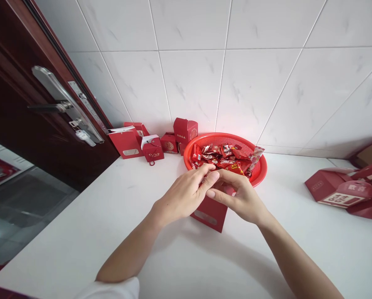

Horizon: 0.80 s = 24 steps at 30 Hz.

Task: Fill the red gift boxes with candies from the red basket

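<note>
A red gift box with a pale oval window (209,214) stands on the white table, just in front of a red plastic basket (262,174) full of red-wrapped sweets (225,158). Over the top of this box my left hand (187,189) and my right hand (240,195) meet, thumbs close together. The fingers of both are curled and closed. What they pinch, if anything, is hidden behind them, along with the box's upper edge.
Several small red boxes (153,148) stand by the tiled wall, left of the basket. Larger red boxes (332,187) lie at the right on the white table (111,232). A dark red door (14,83) with a metal handle borders the table's left side.
</note>
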Each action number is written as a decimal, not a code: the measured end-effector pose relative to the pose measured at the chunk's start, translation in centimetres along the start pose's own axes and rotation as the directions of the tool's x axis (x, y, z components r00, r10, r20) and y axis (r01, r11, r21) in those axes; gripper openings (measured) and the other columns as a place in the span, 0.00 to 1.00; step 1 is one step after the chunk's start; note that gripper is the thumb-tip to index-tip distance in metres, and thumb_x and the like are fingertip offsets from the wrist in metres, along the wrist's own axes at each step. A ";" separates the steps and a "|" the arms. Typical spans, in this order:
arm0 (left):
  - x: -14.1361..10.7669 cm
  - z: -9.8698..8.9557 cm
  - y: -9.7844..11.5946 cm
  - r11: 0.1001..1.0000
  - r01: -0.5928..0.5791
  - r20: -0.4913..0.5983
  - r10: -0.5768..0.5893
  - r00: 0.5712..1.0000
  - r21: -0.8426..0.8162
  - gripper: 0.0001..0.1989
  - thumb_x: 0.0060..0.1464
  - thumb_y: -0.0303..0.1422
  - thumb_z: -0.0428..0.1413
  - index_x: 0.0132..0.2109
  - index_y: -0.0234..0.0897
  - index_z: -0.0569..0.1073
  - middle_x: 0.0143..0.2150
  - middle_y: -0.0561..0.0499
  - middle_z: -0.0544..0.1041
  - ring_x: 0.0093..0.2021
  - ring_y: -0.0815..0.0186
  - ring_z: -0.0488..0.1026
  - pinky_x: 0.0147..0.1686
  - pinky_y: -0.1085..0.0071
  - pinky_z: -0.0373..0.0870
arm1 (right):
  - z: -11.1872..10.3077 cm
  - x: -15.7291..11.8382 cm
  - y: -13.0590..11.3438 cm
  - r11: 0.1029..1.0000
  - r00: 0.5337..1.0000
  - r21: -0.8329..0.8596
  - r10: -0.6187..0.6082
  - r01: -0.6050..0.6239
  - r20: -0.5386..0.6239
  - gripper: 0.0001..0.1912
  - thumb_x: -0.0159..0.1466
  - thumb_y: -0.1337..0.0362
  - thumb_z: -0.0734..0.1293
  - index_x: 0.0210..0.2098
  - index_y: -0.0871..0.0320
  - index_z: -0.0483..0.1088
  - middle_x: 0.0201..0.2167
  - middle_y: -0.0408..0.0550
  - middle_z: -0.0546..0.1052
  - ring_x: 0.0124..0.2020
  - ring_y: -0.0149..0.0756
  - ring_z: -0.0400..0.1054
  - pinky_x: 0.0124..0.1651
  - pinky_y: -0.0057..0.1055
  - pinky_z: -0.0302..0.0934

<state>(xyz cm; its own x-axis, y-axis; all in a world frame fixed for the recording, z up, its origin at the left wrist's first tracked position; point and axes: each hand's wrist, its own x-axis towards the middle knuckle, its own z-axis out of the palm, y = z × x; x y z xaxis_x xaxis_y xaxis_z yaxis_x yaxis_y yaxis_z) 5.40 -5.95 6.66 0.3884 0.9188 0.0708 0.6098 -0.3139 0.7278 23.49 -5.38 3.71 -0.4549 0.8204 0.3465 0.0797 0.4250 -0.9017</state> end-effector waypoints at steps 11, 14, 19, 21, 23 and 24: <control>0.1 0.6 0.0 0.997 -0.076 0.005 0.076 0.997 0.030 0.30 0.71 0.54 0.34 0.52 0.43 0.74 0.54 0.49 0.79 0.60 0.55 0.73 0.57 0.61 0.69 | 1.1 0.1 0.1 0.999 0.996 0.032 0.013 -0.010 -0.090 0.14 0.63 0.53 0.74 0.38 0.57 0.75 0.33 0.45 0.81 0.37 0.38 0.75 0.40 0.33 0.71; -0.1 0.0 -0.3 0.996 -0.090 0.045 0.090 0.995 -0.012 0.33 0.70 0.57 0.34 0.60 0.42 0.71 0.61 0.46 0.76 0.63 0.53 0.70 0.63 0.58 0.65 | 1.2 0.0 0.2 1.000 0.993 0.016 0.023 -0.022 -0.118 0.14 0.62 0.52 0.74 0.36 0.57 0.74 0.33 0.45 0.80 0.35 0.37 0.74 0.38 0.32 0.70; -0.3 -1.9 -1.0 0.993 -0.019 0.120 0.033 0.992 -0.117 0.31 0.71 0.54 0.35 0.54 0.42 0.75 0.47 0.48 0.81 0.51 0.55 0.77 0.52 0.61 0.73 | 0.9 0.1 0.5 0.993 0.980 0.091 0.085 -0.070 -0.179 0.16 0.61 0.51 0.75 0.34 0.56 0.71 0.30 0.44 0.78 0.30 0.35 0.73 0.33 0.31 0.70; -0.3 -2.4 -1.2 0.995 -0.010 0.114 0.021 0.993 -0.096 0.24 0.71 0.50 0.41 0.51 0.42 0.76 0.43 0.49 0.81 0.47 0.57 0.78 0.48 0.63 0.74 | 0.7 0.1 0.6 0.991 0.974 0.107 0.101 -0.081 -0.201 0.14 0.62 0.52 0.74 0.35 0.55 0.71 0.29 0.45 0.79 0.31 0.36 0.74 0.34 0.32 0.71; -0.2 -2.7 -1.4 0.998 -0.006 0.117 0.012 0.993 -0.058 0.18 0.69 0.45 0.47 0.48 0.42 0.77 0.40 0.50 0.81 0.43 0.58 0.78 0.45 0.64 0.75 | 0.4 0.1 0.7 0.993 0.970 0.066 0.106 -0.093 -0.219 0.12 0.63 0.55 0.72 0.35 0.55 0.70 0.28 0.44 0.78 0.30 0.36 0.74 0.34 0.33 0.71; -0.1 -2.7 -1.4 0.999 -0.001 0.120 0.006 0.993 -0.040 0.16 0.67 0.43 0.48 0.46 0.42 0.77 0.39 0.50 0.81 0.41 0.59 0.78 0.42 0.65 0.75 | 0.3 0.1 0.8 0.995 0.969 0.023 0.102 -0.099 -0.225 0.10 0.63 0.56 0.71 0.36 0.55 0.70 0.27 0.44 0.78 0.29 0.36 0.73 0.33 0.33 0.71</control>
<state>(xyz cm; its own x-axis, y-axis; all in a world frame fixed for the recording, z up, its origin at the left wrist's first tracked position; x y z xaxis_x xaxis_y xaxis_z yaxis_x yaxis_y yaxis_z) 2.60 -4.96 7.46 0.4718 0.8817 -0.0069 0.5815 -0.3053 0.7541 23.23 -5.06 2.99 -0.2326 0.9245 0.3019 0.1037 0.3322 -0.9375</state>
